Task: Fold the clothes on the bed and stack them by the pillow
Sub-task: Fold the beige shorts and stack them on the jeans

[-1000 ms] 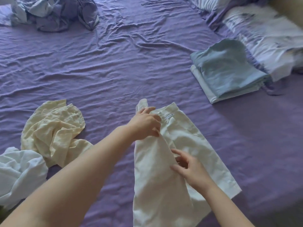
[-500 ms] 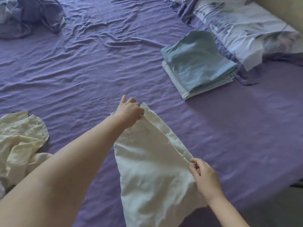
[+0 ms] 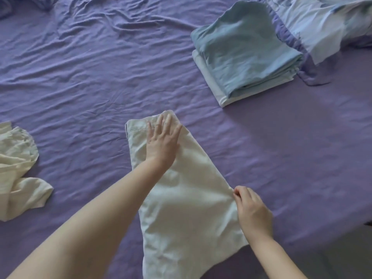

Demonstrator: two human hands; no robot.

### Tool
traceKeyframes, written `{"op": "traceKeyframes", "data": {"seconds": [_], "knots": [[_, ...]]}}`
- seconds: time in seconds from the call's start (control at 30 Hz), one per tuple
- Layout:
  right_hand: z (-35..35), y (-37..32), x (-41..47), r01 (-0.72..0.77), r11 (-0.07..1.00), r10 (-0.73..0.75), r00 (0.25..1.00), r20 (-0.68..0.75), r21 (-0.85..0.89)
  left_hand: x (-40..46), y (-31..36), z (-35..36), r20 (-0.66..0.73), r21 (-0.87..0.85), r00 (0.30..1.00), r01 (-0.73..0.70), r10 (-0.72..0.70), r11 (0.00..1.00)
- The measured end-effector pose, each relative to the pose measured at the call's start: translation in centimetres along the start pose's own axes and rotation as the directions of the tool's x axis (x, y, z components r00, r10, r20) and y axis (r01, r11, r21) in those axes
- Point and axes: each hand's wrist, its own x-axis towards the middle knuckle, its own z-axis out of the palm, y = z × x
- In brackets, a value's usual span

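A cream white garment lies folded lengthwise on the purple bed sheet, running from the middle toward the near edge. My left hand presses flat on its far end with straight fingers. My right hand pinches the garment's right edge between thumb and fingers. A folded stack, light blue cloth on top and white beneath, sits at the upper right beside the patterned pillow.
A crumpled pale yellow garment lies at the left edge. The bed's near right corner drops off to the floor. Wrinkled open sheet stretches across the far left.
My left hand let go of the garment's far end and now presses flat on it. The garment went from held up to lying on the sheet. The view swung right.
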Motion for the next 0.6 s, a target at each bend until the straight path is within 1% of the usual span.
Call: {"op": "traceKeyframes", "data": {"seconds": [0.1, 0.17, 0.2, 0.23, 0.27, 0.3, 0.33, 0.37, 0.4, 0.47, 0.5, 0.57, 0.6], "knots": [[0.3, 0.4, 0.1, 0.163, 0.985, -0.168, 0.982, -0.092, -0.058, -5.0, 0.1, 1.6, 0.04, -0.138, 0.996, 0.086, -0.081, 0.987], [0.6, -0.2, -0.5, 0.303, 0.948, -0.311, 0.946, -0.091, -0.097, -8.8, 0.5, 2.3, 0.084, -0.156, 0.992, 0.103, -0.091, 0.982], [0.7, -0.8, -1.0, 0.396, 0.912, -0.403, 0.914, -0.046, -0.11, -10.8, 0.8, 2.4, 0.099, -0.156, 0.992, 0.096, -0.081, 0.983], [0.8, -1.5, -1.6, 0.492, 0.863, -0.491, 0.87, 0.035, -0.117, -12.8, 1.2, 2.5, 0.106, -0.165, 0.992, 0.091, -0.074, 0.982], [0.9, -2.1, -2.2, 0.573, 0.81, -0.557, 0.818, 0.145, -0.122, -14.7, 1.5, 2.5, 0.1, -0.18, 0.992, 0.097, -0.08, 0.979], [1.2, -2.4, -2.7, 0.627, 0.768, -0.585, 0.769, 0.259, -0.127, -16.5, 1.8, 2.4, 0.085, -0.207, 0.991, 0.116, -0.1, 0.971], [1.2, -2.4, -2.8, 0.646, 0.751, -0.568, 0.738, 0.365, -0.138, -18.3, 2.0, 2.4, 0.062, -0.235, 0.991, 0.132, -0.12, 0.963], [1.3, -2.2, -2.7, 0.637, 0.756, -0.522, 0.726, 0.448, -0.152, -20.2, 2.0, 2.5, 0.041, -0.25, 0.99, 0.142, -0.136, 0.958], [1.4, -1.7, -2.5, 0.621, 0.766, -0.48, 0.725, 0.495, -0.167, -22.0, 1.9, 2.7, 0.033, -0.255, 0.988, 0.151, -0.148, 0.955], [1.9, -0.8, -2.2, 0.61, 0.764, -0.429, 0.725, 0.539, -0.211, -25.3, 1.1, 3.5, 0.052, -0.305, 0.982, 0.186, -0.179, 0.934], [2.2, -0.6, -2.2, 0.611, 0.752, -0.397, 0.718, 0.572, -0.245, -26.9, 0.6, 3.8, 0.079, -0.37, 0.978, 0.21, -0.194, 0.905], [2.4, -1.3, -2.7, 0.596, 0.745, -0.339, 0.725, 0.6, -0.299, -29.7, -0.2, 3.8, 0.172, -0.494, 0.96, 0.278, -0.221, 0.824], [2.2, -2.1, -3.1, 0.571, 0.764, -0.316, 0.738, 0.596, -0.301, -30.8, -0.4, 3.8, 0.222, -0.532, 0.951, 0.303, -0.215, 0.791]]}}
